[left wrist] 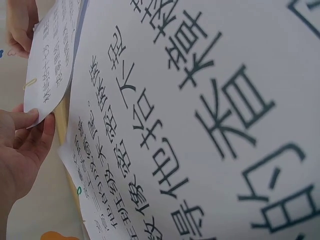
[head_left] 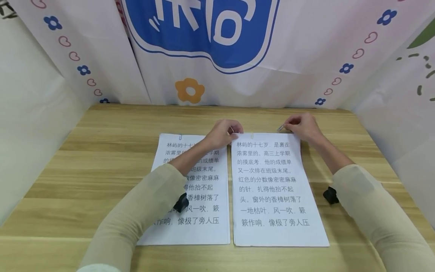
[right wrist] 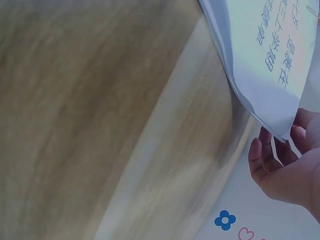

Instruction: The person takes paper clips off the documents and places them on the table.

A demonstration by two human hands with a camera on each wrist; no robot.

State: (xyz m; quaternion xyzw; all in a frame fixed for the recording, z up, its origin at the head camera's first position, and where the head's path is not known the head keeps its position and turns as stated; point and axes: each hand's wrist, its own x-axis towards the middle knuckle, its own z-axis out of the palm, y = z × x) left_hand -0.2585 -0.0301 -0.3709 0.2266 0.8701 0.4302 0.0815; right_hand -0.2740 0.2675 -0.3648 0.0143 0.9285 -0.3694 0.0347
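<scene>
My left hand (head_left: 222, 133) pinches the top left corner of the right paper stack (head_left: 272, 189). In the left wrist view its thumb lies on the sheets and the fingers curl beneath. A yellow paper clip (head_left: 252, 135) sits on that stack's top edge. By the top right corner my right hand (head_left: 304, 126) pinches a small silvery paper clip (head_left: 280, 127), which sticks out to the left just beyond the edge. The right wrist view shows the right hand's fingers (right wrist: 270, 155) curled around the stack's corner, with the silvery clip hidden.
To the left lies a second printed stack (head_left: 204, 234), partly under my left forearm, with a bluish paper clip (head_left: 180, 136) on its top edge. Both stacks rest on a wooden table (head_left: 85, 170). A printed cloth (head_left: 289, 87) hangs behind the table's far edge.
</scene>
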